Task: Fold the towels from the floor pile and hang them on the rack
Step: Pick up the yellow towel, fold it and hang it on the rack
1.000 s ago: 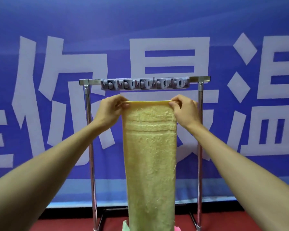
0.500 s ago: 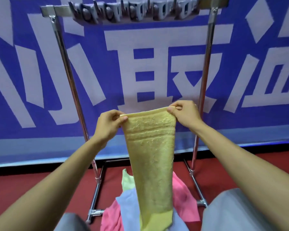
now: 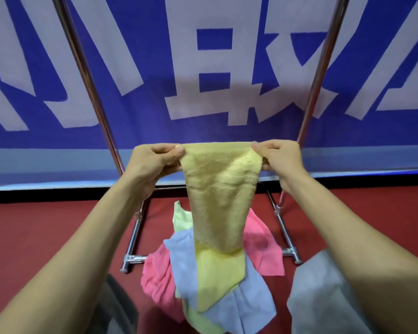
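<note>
Hands, left and right, in pinch grips on yellow towel; banner characters cropped.

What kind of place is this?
Likely a staged indoor recording area, not a home: a blue banner with large white characters covers the back wall, and a metal rack stands on red floor, with a towel pile at its foot.

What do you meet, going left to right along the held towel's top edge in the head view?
left rack post → left hand → yellow towel → right hand
</note>
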